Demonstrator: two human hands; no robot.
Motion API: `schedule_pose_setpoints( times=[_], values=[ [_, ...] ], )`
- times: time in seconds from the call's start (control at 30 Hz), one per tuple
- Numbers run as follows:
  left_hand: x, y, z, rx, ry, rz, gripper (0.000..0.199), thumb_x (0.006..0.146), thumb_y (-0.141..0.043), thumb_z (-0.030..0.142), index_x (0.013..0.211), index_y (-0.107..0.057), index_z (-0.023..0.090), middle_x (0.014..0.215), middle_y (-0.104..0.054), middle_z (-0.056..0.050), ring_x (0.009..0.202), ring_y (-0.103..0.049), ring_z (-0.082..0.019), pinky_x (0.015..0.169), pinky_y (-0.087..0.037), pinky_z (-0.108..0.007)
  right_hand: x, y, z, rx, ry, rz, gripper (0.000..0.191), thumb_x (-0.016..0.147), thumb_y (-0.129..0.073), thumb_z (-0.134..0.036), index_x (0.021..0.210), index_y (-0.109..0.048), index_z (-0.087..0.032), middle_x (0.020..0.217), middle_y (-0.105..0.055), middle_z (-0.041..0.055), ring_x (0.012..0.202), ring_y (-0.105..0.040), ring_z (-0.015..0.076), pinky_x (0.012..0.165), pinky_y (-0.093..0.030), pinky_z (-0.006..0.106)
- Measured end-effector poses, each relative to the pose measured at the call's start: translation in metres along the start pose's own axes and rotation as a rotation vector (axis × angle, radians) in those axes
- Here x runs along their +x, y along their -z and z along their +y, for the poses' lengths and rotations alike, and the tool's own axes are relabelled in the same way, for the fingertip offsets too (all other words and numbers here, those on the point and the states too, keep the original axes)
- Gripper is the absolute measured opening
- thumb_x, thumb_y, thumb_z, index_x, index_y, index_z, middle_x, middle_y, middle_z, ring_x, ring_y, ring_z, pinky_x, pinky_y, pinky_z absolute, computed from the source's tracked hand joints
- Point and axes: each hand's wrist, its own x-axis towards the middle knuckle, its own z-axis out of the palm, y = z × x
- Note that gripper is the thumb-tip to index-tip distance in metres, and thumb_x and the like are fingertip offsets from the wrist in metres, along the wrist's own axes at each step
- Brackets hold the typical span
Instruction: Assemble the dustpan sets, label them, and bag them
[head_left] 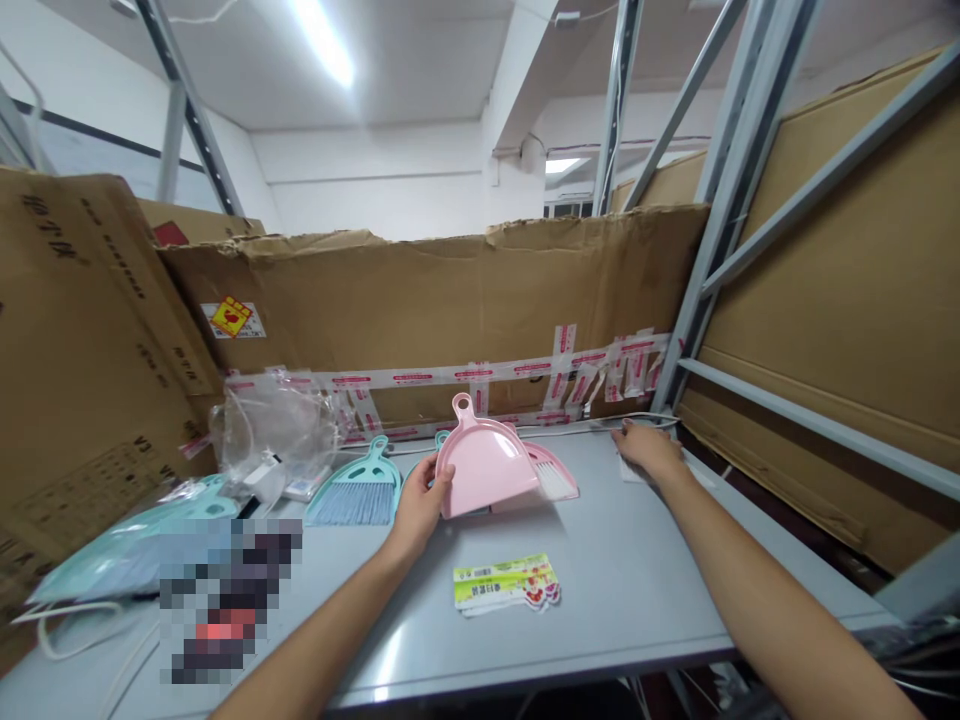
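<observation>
A pink dustpan (491,465) is held up over the grey table by my left hand (421,500), which grips its left edge. Behind it on the right lies another pink dustpan (571,482) with a white-bristled brush (553,478). My right hand (649,448) reaches to the table's back right, its fingers over a flat whitish item (632,472); whether it grips this is unclear. Left of my left hand sits a teal dustpan (377,446) with a blue-bristled brush (361,503). Green and white printed cards (502,583) lie in front.
Clear plastic bags (277,425) and bagged teal sets (142,545) occupy the left side. A cardboard wall (435,310) stands along the back of the table (622,590). Metal shelf posts (709,240) rise at the right. A pixelated patch covers something at front left.
</observation>
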Motion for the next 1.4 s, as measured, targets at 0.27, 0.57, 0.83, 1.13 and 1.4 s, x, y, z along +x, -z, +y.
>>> schedule_pose_setpoints(
  times=[0.27, 0.57, 0.83, 1.13, 1.4],
  values=[
    [-0.002, -0.001, 0.005, 0.029, -0.003, -0.004, 0.063, 0.087, -0.079, 0.067, 0.127, -0.074, 0.018, 0.123, -0.080, -0.014, 0.111, -0.074, -0.030, 0.094, -0.058, -0.039, 0.001, -0.011, -0.003, -0.008, 0.046, -0.011, 0.051, 0.107, -0.054, -0.049, 0.131, -0.080, -0.012, 0.139, -0.070, 0.0343, 0.135, -0.066, 0.0486, 0.108, -0.049, 0.066],
    [-0.002, 0.001, 0.004, 0.031, -0.011, -0.028, 0.064, 0.088, -0.078, 0.067, 0.128, -0.073, 0.018, 0.129, -0.080, -0.015, 0.112, -0.075, -0.030, 0.093, -0.059, -0.039, -0.011, -0.010, -0.021, -0.011, 0.231, 0.058, 0.046, 0.100, -0.061, -0.042, 0.133, -0.079, -0.017, 0.130, -0.076, 0.0267, 0.121, -0.072, 0.0418, 0.102, -0.054, 0.055],
    [-0.002, 0.002, 0.003, 0.013, -0.001, -0.019, 0.068, 0.087, -0.079, 0.068, 0.132, -0.070, 0.018, 0.127, -0.079, -0.015, 0.107, -0.076, -0.029, 0.090, -0.060, -0.039, -0.023, -0.006, -0.052, 0.095, 0.531, 0.079, 0.032, 0.092, -0.062, -0.017, 0.114, -0.084, -0.017, 0.119, -0.082, 0.0139, 0.112, -0.074, 0.0268, 0.103, -0.051, 0.033],
    [0.002, 0.005, 0.000, 0.040, -0.003, 0.035, 0.075, 0.087, -0.078, 0.070, 0.140, -0.065, 0.018, 0.121, -0.078, -0.014, 0.104, -0.074, -0.028, 0.086, -0.059, -0.037, -0.037, -0.001, -0.069, 0.414, 0.792, 0.180, 0.059, 0.084, -0.056, 0.001, 0.132, -0.081, -0.022, 0.148, -0.075, 0.0103, 0.138, -0.067, 0.0274, 0.125, -0.046, 0.046],
    [0.002, 0.005, 0.002, 0.061, -0.019, 0.041, 0.071, 0.089, -0.076, 0.069, 0.138, -0.066, 0.018, 0.125, -0.077, -0.014, 0.105, -0.073, -0.027, 0.086, -0.058, -0.036, -0.037, 0.011, -0.061, 0.593, 0.788, 0.171, 0.055, 0.093, -0.055, -0.010, 0.144, -0.071, -0.022, 0.149, -0.073, 0.0117, 0.138, -0.068, 0.0270, 0.124, -0.048, 0.046]
  ],
)
